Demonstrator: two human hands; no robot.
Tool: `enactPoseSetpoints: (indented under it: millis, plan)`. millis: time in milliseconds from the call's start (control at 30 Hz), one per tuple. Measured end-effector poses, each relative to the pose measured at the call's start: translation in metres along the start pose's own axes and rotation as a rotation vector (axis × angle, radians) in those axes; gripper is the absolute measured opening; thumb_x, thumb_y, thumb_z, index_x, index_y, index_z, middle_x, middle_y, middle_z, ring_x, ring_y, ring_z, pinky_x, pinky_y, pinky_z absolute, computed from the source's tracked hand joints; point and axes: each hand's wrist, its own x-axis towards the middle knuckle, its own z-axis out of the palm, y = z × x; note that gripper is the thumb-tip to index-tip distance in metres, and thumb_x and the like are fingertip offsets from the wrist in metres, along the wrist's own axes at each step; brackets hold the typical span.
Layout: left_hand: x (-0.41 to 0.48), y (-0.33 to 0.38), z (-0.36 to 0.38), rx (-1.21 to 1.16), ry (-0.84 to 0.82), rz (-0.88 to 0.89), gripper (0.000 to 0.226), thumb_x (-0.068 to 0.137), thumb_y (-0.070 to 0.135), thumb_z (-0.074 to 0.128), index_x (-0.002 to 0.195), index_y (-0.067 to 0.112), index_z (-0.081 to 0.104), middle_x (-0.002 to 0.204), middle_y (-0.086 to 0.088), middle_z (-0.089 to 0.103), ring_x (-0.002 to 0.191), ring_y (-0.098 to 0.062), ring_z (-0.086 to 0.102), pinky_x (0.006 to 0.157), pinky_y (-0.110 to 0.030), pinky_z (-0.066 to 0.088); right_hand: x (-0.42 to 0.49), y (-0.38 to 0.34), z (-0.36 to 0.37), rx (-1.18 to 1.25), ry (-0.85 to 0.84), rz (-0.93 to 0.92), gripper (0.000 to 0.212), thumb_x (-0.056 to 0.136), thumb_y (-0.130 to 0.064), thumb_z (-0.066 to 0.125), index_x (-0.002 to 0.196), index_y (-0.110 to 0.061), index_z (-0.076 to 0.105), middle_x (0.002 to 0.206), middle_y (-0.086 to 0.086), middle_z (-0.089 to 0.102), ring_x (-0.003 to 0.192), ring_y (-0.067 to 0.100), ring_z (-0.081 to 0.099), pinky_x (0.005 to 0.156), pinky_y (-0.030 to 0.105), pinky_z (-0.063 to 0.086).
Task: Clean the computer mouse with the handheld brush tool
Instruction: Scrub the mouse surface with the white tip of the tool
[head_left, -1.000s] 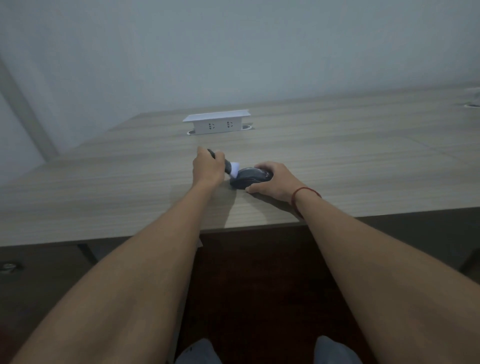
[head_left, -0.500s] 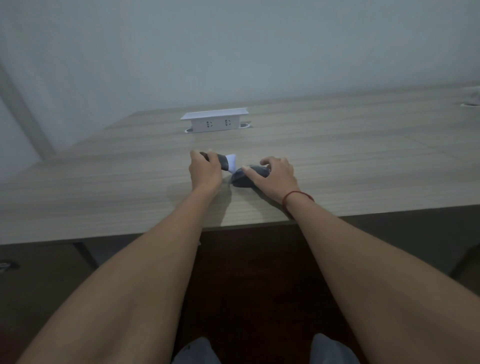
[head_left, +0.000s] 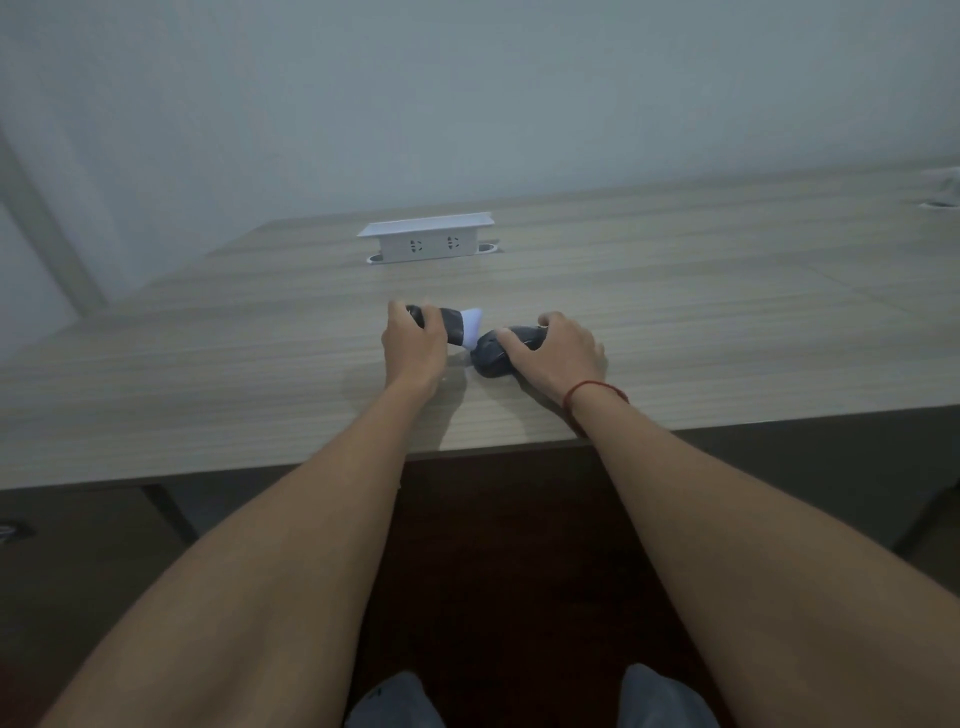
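A dark computer mouse (head_left: 491, 356) lies on the wooden table (head_left: 675, 312) near its front edge. My right hand (head_left: 558, 353) rests over the mouse's right part and grips it, with a red cord around the wrist. My left hand (head_left: 413, 345) is closed around the dark handle of a handheld brush (head_left: 457, 330). The brush's white bristles point right and touch the left end of the mouse. Most of the brush handle is hidden inside my fist.
A white pop-up socket box (head_left: 426, 241) stands on the table beyond my hands. A pale object (head_left: 943, 189) sits at the far right edge. The table's front edge runs just below my wrists; my knees show at the bottom.
The brush head has swung from above the mouse's top down to its left end. My right hand has shifted a little on the mouse, and both hands sit slightly further left.
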Motion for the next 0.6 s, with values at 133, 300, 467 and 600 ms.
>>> enactPoseSetpoints:
  millis: [133, 300, 467, 600]
  plan:
    - [0.002, 0.006, 0.004, 0.034, -0.063, 0.026, 0.017, 0.099, 0.025, 0.038, 0.096, 0.008, 0.042, 0.077, 0.003, 0.044, 0.066, -0.009, 0.042, 0.055, -0.021, 0.034, -0.001, -0.002, -0.001, -0.007, -0.012, -0.032, 0.054, 0.087, -0.063, 0.048, 0.111, -0.016, 0.06, 0.115, 0.005, 0.065, 0.11, 0.027, 0.056, 0.095, 0.039, 0.035]
    - [0.006, -0.001, -0.004, 0.311, -0.089, 0.02, 0.022, 0.097, 0.022, 0.039, 0.106, 0.002, 0.045, 0.093, -0.011, 0.049, 0.081, -0.026, 0.048, 0.069, -0.034, 0.038, 0.0, -0.001, 0.0, -0.017, -0.026, -0.033, 0.056, 0.088, -0.063, 0.046, 0.114, -0.016, 0.06, 0.117, 0.006, 0.064, 0.112, 0.027, 0.055, 0.096, 0.039, 0.035]
    - [0.003, 0.017, 0.004, 0.093, -0.069, 0.026, 0.017, 0.098, 0.023, 0.041, 0.097, 0.006, 0.043, 0.094, -0.011, 0.051, 0.083, -0.026, 0.05, 0.065, -0.031, 0.041, 0.0, -0.003, 0.0, -0.007, -0.02, -0.022, 0.05, 0.087, -0.063, 0.046, 0.104, -0.018, 0.06, 0.109, 0.004, 0.065, 0.108, 0.028, 0.056, 0.091, 0.038, 0.035]
    - [-0.003, 0.002, 0.002, 0.202, -0.049, -0.048, 0.028, 0.095, 0.024, 0.043, 0.109, 0.0, 0.048, 0.108, -0.02, 0.059, 0.096, -0.035, 0.059, 0.085, -0.042, 0.052, -0.004, -0.004, -0.001, -0.014, -0.02, -0.008, 0.057, 0.089, -0.061, 0.047, 0.12, -0.015, 0.058, 0.123, 0.006, 0.062, 0.117, 0.027, 0.054, 0.098, 0.038, 0.034]
